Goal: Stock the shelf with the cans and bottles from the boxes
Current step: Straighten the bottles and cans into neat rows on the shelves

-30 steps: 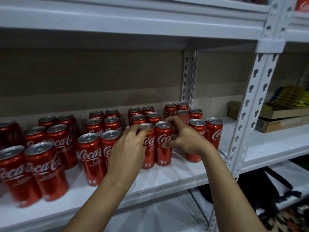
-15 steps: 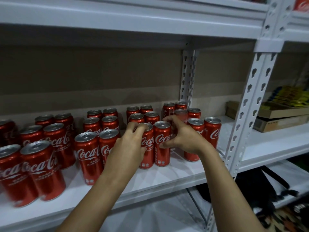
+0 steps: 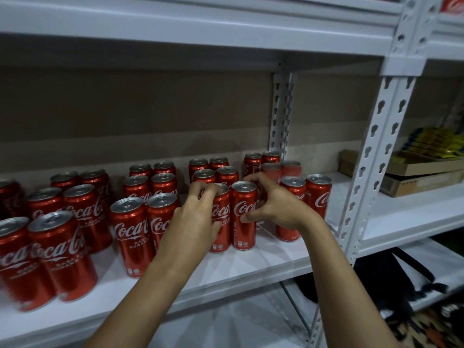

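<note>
Many red Coca-Cola cans (image 3: 130,229) stand upright in paired rows on a white metal shelf (image 3: 251,270). At the front of the middle rows two cans stand side by side, touching. My left hand (image 3: 193,222) grips the left can (image 3: 222,237), fingertips on its top rim and thumb on its front. My right hand (image 3: 278,209) curls round the right can (image 3: 244,234), thumb on its label and fingers arched behind its top. Both cans rest on the shelf board.
A white perforated upright post (image 3: 369,151) stands just right of the cans. Past it, flat cardboard boxes (image 3: 421,172) with yellow packets (image 3: 434,144) sit on the neighbouring shelf. A black bag (image 3: 391,280) lies on the level below. Another shelf board hangs overhead.
Both hands stay on the same two front cans. My right fingers have loosened and arched a little wider round their can. The view has shifted slightly.
</note>
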